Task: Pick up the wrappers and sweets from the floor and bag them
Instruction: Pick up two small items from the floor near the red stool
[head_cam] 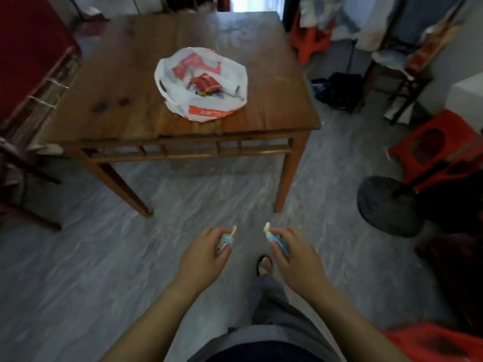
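A white and red plastic bag (230, 74) lies open on the wooden table (274, 100), with red wrappers and small sweets (206, 86) showing inside it. Well in front of the table, above the grey floor, my left hand (206, 254) grips a blue wrapped sweet (226, 239) with a pale twisted end. My right hand (295, 253) grips another blue wrapped sweet (274, 237), its pale end pointing up. The two hands are level and a short gap apart.
A red plastic stool (439, 150) and a dark round fan base (386, 205) stand at the right. A red chair (31, 74) is at the left. My foot (264, 265) and trouser leg are below the hands. A dark heap (339, 90) lies beyond the table's right side.
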A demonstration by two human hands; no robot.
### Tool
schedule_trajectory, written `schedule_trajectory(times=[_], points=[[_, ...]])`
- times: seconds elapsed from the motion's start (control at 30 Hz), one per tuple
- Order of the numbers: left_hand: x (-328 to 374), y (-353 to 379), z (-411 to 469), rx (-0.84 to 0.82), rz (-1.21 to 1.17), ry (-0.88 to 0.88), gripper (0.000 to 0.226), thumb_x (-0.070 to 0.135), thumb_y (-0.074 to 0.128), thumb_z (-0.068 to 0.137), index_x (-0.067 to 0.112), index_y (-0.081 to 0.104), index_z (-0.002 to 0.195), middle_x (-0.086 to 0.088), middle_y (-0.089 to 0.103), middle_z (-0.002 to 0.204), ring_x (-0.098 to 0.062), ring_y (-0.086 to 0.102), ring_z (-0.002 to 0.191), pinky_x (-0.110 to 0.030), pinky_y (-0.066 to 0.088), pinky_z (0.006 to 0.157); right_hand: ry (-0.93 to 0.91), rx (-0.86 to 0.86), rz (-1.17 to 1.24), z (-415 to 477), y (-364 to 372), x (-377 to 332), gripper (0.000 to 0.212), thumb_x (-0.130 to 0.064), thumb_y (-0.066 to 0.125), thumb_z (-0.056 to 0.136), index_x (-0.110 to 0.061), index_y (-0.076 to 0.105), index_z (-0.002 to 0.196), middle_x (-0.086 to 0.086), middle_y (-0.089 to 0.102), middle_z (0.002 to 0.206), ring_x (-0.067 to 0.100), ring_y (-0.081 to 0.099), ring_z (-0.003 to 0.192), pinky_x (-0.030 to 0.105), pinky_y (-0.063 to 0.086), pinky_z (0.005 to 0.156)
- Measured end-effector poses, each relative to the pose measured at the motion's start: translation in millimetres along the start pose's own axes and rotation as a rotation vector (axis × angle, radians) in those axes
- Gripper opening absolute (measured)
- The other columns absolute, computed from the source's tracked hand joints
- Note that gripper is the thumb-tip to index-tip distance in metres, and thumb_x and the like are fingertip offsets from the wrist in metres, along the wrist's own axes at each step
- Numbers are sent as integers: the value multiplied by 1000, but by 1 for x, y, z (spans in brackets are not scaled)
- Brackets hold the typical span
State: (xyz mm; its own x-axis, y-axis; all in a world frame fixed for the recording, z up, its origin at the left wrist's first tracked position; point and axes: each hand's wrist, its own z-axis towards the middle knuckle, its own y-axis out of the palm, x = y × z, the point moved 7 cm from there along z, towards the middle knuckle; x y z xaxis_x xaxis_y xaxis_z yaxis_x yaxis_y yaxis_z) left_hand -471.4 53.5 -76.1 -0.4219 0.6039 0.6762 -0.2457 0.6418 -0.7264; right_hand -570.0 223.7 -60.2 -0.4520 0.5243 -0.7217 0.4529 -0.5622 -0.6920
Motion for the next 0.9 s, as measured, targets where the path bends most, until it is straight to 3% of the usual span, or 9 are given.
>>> schedule_trajectory(times=[0.13, 0.27, 0.4, 0.53, 0.73, 0.9], points=[[6, -17, 82, 53, -10, -55, 27, 30, 59, 87, 27, 59, 113, 7, 57, 104, -7, 55, 86, -27, 48, 73, -83, -65, 6, 105, -8, 6, 23, -25, 53, 91, -22, 57, 114, -12, 50, 102, -7, 50, 83, 7, 40, 71], [9, -52, 155, 147, -20, -95, 25, 28, 61, 86, 26, 59, 111, 9, 56, 100, -2, 52, 82, -19, 44, 69, -172, -93, 20, 206, -14, -3, 21, -25, 52, 92, -22, 58, 112, -11, 50, 101, -3, 50, 82, 9, 40, 68], [-2, -87, 200, 197, -12, -135, 26, 27, 62, 85, 27, 59, 111, 9, 58, 104, -4, 54, 86, -26, 49, 74, -224, -110, 45, 279, -4, -21, 19, -25, 53, 91, -22, 58, 110, -12, 50, 99, -7, 51, 85, 2, 38, 68], [-20, -116, 253, 218, 21, -162, 26, 27, 63, 84, 26, 60, 110, 9, 56, 102, -6, 54, 87, -27, 49, 75, -226, -153, 63, 333, 17, -31, 20, -28, 53, 91, -25, 56, 110, -11, 52, 103, 0, 53, 87, 10, 43, 69], [-21, -157, 389, 152, 39, 18, 25, 32, 62, 84, 28, 58, 108, 8, 58, 103, -8, 56, 89, -27, 50, 74, -171, -86, 26, 428, 19, -40, 25, -26, 53, 90, -26, 55, 115, -19, 46, 105, -6, 50, 91, 9, 43, 69], [-9, -173, 488, 76, 142, 170, 29, 30, 62, 85, 32, 57, 114, 7, 60, 120, -11, 56, 108, -29, 48, 92, -29, 21, 43, 493, 14, -45, 30, -23, 55, 89, -25, 53, 119, -13, 50, 109, 1, 55, 94, 18, 51, 69]])
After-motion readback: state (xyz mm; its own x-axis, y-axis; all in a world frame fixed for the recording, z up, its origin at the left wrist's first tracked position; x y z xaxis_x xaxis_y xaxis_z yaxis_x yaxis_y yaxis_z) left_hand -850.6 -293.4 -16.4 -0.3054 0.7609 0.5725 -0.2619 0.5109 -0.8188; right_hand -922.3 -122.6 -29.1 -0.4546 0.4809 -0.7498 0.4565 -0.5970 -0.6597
